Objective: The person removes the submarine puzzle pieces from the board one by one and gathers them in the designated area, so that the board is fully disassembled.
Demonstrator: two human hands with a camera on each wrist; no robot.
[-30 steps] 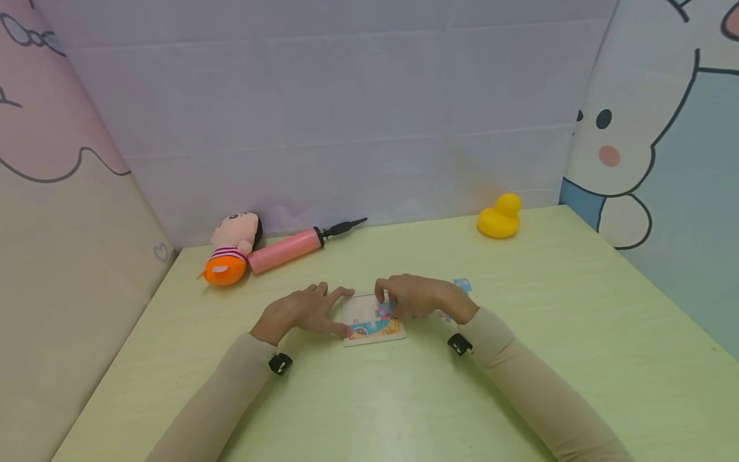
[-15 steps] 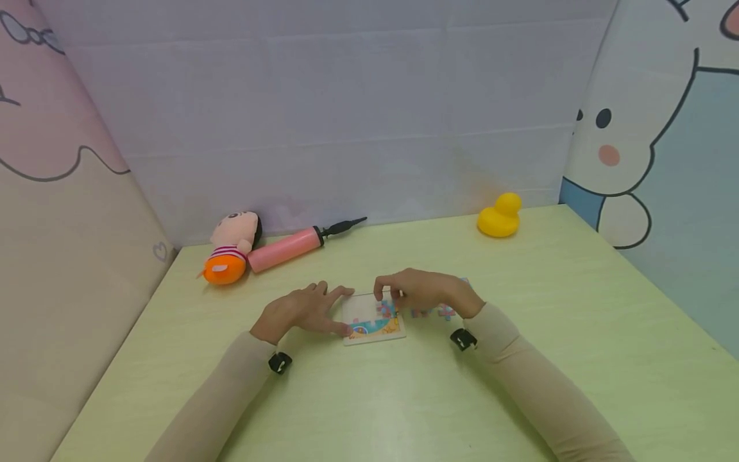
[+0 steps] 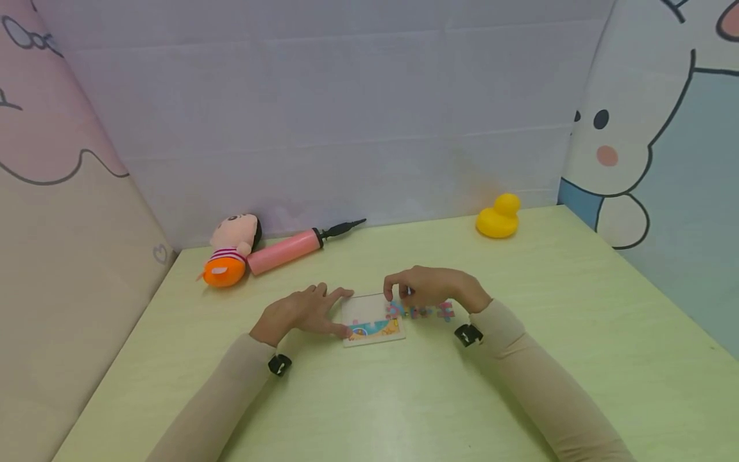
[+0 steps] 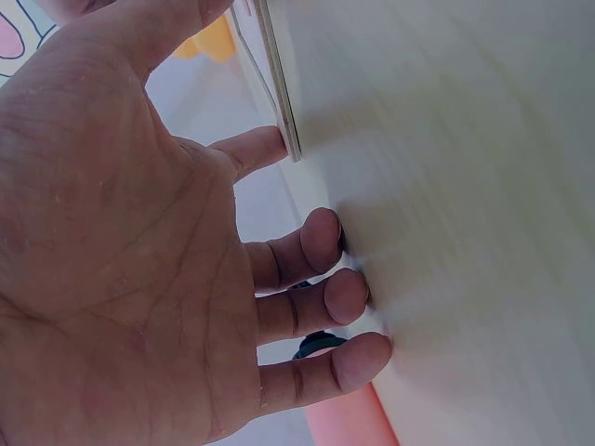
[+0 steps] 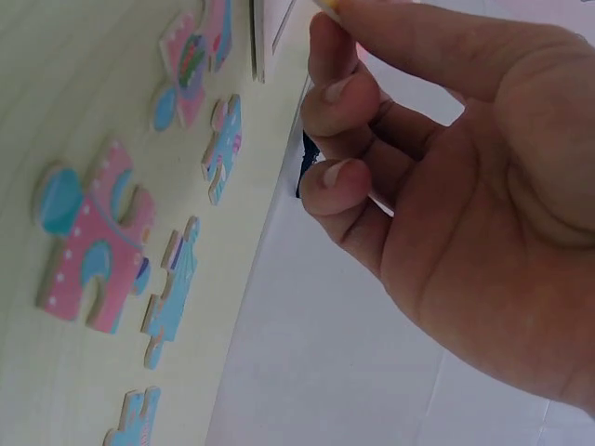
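Flatly on the pale green, faintly grained tabletop (image 3: 519, 385) a square puzzle board (image 3: 369, 319) is laid, thin and stiff-edged, its 6 o'clock strip filled with a glossy blue and orange picture while the rest shows bare white backing. Loose puzzle pieces (image 5: 93, 237), pink and light blue with rounded knobs and visibly thick cut edges, are scattered just at 3 o'clock of the board. The left hand (image 3: 303, 313) is spread flat at 9 o'clock of the board, straight fingers (image 4: 321, 242) pressed to the tabletop and one fingertip set against the board's edge. The right hand (image 3: 435, 287) is held curled above the loose pieces, at 2 o'clock of the board; whether anything is pinched between its thumb and fingertips cannot be told. Compared with a second ago, the right hand has been lifted off the board and drawn toward 3 o'clock, so more of the board and the pieces beneath are uncovered; the left hand has been kept in place. At 10 o'clock a soft plush doll (image 3: 231, 250) and a smooth pink hand pump (image 3: 285, 250) are seen, and at 1 o'clock a yellow rubber duck (image 3: 498, 217).
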